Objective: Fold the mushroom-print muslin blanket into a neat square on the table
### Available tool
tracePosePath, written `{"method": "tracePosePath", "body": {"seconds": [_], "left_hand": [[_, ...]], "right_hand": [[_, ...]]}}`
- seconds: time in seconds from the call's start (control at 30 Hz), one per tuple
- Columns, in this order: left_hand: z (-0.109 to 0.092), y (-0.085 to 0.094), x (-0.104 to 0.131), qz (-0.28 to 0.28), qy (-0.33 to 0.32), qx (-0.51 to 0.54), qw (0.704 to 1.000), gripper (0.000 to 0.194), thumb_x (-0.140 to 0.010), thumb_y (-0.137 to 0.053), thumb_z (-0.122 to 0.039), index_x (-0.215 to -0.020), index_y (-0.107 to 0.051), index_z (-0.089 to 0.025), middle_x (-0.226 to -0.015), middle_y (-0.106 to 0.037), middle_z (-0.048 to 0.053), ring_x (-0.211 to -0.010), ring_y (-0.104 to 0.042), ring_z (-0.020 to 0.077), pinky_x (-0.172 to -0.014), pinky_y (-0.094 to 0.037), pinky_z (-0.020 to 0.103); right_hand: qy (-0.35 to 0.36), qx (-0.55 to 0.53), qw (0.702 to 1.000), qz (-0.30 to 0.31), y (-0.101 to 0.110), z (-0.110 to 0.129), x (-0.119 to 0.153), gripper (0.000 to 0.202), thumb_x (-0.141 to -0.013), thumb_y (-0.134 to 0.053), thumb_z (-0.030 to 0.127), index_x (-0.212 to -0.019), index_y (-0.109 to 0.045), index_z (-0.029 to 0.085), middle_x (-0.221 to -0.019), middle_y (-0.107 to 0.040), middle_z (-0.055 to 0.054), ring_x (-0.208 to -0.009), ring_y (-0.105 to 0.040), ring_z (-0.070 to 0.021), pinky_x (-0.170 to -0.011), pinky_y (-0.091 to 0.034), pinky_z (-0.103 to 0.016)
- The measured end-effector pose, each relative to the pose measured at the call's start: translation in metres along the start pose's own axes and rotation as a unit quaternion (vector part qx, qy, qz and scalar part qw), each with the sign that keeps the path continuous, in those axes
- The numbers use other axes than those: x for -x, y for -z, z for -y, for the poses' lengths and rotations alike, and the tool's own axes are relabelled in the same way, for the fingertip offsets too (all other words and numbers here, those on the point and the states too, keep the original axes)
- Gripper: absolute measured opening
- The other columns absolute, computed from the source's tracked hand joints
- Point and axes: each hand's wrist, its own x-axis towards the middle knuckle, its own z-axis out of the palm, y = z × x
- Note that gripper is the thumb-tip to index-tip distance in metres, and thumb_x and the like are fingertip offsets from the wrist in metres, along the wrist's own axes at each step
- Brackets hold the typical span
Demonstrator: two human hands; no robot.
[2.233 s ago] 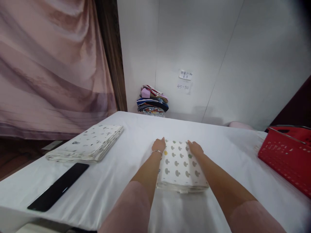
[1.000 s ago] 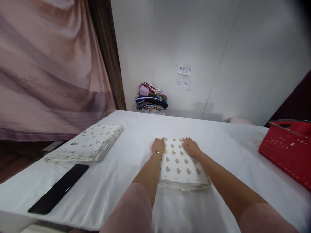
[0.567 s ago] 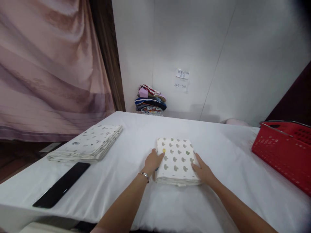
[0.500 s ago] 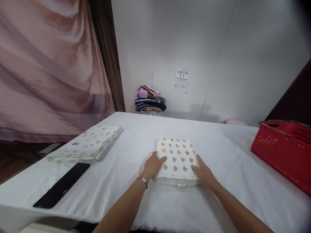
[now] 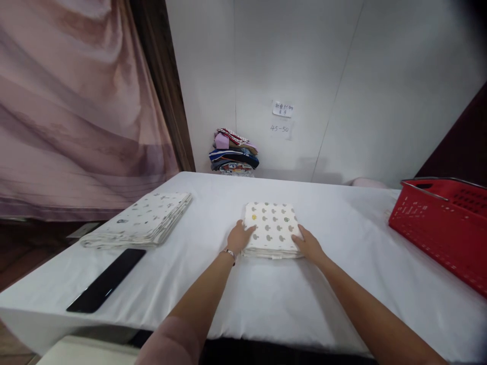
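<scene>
A folded white cloth (image 5: pixel 271 228) printed with grey mushrooms, plus a few yellow and green ones, lies flat on the white-covered table (image 5: pixel 262 299). My left hand (image 5: pixel 239 237) grips its left edge, thumb on top and the other fingers along the side. At the opposite edge, my right hand (image 5: pixel 309 244) holds it the same way. Its layered folds face me. Some fingertips are hidden by the cloth's sides. A bracelet circles my left wrist.
At the table's left lies a larger folded cloth (image 5: pixel 140 218) with small prints, near a flat black glossy slab (image 5: pixel 106 281). A red plastic basket (image 5: pixel 437 233) stands at the right. Folded textiles (image 5: pixel 234 154) are stacked by the wall behind the table.
Both hands and the mushroom-print cloth between them have moved away from me, farther from the table's front edge. The camera view has shifted slightly.
</scene>
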Motion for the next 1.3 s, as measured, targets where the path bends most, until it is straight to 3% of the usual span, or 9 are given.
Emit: {"method": "tracePosePath", "body": {"seconds": [0.23, 0.37, 0.43, 0.53, 0.73, 0.9, 1.17, 1.3], "left_hand": [[0.014, 0.002, 0.039, -0.041, -0.021, 0.028, 0.999, 0.052, -0.079, -0.053, -0.045, -0.123, -0.046, -0.020, -0.117, -0.059, 0.008, -0.101, -0.057, 0.0202, -0.080, -0.041, 0.026], [0.013, 0.001, 0.051, -0.020, -0.008, 0.023, 1.000, 0.046, -0.081, -0.051, -0.042, -0.121, -0.046, -0.021, -0.107, -0.063, 0.007, -0.095, -0.059, 0.0205, -0.073, -0.042, 0.027], [0.012, 0.000, 0.052, -0.008, 0.005, 0.017, 1.000, 0.045, -0.081, -0.050, -0.039, -0.122, -0.045, -0.020, -0.107, -0.064, 0.007, -0.095, -0.059, 0.0213, -0.073, -0.042, 0.028], [0.014, -0.001, 0.053, -0.011, 0.011, 0.036, 0.999, 0.044, -0.082, -0.050, -0.037, -0.122, -0.045, -0.020, -0.107, -0.063, 0.007, -0.095, -0.059, 0.0213, -0.075, -0.042, 0.029], [0.037, -0.007, 0.066, -0.030, -0.091, 0.149, 0.984, 0.055, -0.077, -0.057, -0.043, -0.127, -0.044, -0.022, -0.114, -0.059, 0.006, -0.088, -0.057, 0.0164, -0.079, -0.044, 0.026], [0.049, -0.009, 0.069, -0.008, -0.136, 0.194, 0.972, 0.053, -0.074, -0.055, -0.023, -0.126, -0.047, -0.020, -0.104, -0.059, 0.003, -0.081, -0.054, 0.0127, -0.078, -0.044, 0.025], [0.033, -0.009, 0.077, -0.074, -0.076, 0.134, 0.985, 0.046, -0.073, -0.047, -0.012, -0.117, -0.053, -0.021, -0.090, -0.062, 0.001, -0.078, -0.055, 0.0137, -0.072, -0.041, 0.024], [0.031, -0.008, 0.081, -0.075, -0.069, 0.094, 0.990, 0.041, -0.075, -0.046, -0.012, -0.114, -0.054, -0.022, -0.090, -0.062, 0.001, -0.080, -0.056, 0.0145, -0.071, -0.040, 0.025]], "right_hand": [[0.151, 0.039, 0.981, -0.118, 0.003, -0.004, 0.027, 0.044, -0.089, -0.033, 0.038, -0.121, -0.054, 0.017, -0.136, -0.043, -0.008, -0.128, -0.035, -0.0204, -0.105, -0.031, -0.033], [0.234, 0.113, 0.966, -0.014, -0.003, 0.005, 0.040, 0.044, -0.091, -0.033, 0.038, -0.128, -0.049, 0.021, -0.140, -0.040, -0.006, -0.132, -0.029, -0.0220, -0.108, -0.023, -0.040], [0.226, 0.148, 0.962, 0.031, -0.007, 0.006, 0.044, 0.047, -0.092, -0.032, 0.040, -0.133, -0.044, 0.021, -0.143, -0.037, -0.006, -0.135, -0.023, -0.0223, -0.109, -0.020, -0.044], [0.214, 0.169, 0.961, 0.044, -0.010, 0.001, 0.048, 0.051, -0.092, -0.029, 0.042, -0.137, -0.038, 0.019, -0.146, -0.030, -0.005, -0.137, -0.018, -0.0211, -0.109, -0.017, -0.043], [0.227, 0.169, 0.958, 0.055, -0.009, -0.007, 0.047, 0.055, -0.090, -0.035, 0.044, -0.139, -0.034, 0.020, -0.147, -0.027, -0.006, -0.137, -0.016, -0.0212, -0.110, -0.017, -0.044], [0.241, 0.177, 0.953, 0.049, -0.012, -0.010, 0.045, 0.057, -0.089, -0.035, 0.044, -0.139, -0.035, 0.018, -0.146, -0.029, -0.006, -0.137, -0.017, -0.0225, -0.109, -0.019, -0.044], [0.265, 0.174, 0.948, 0.033, -0.018, -0.021, 0.042, 0.058, -0.089, -0.033, 0.047, -0.140, -0.034, 0.017, -0.146, -0.029, -0.006, -0.137, -0.017, -0.0219, -0.109, -0.021, -0.044], [0.263, 0.171, 0.949, 0.034, -0.018, -0.020, 0.043, 0.058, -0.089, -0.034, 0.045, -0.140, -0.033, 0.018, -0.146, -0.029, -0.007, -0.137, -0.017, -0.0225, -0.109, -0.022, -0.045]]}}
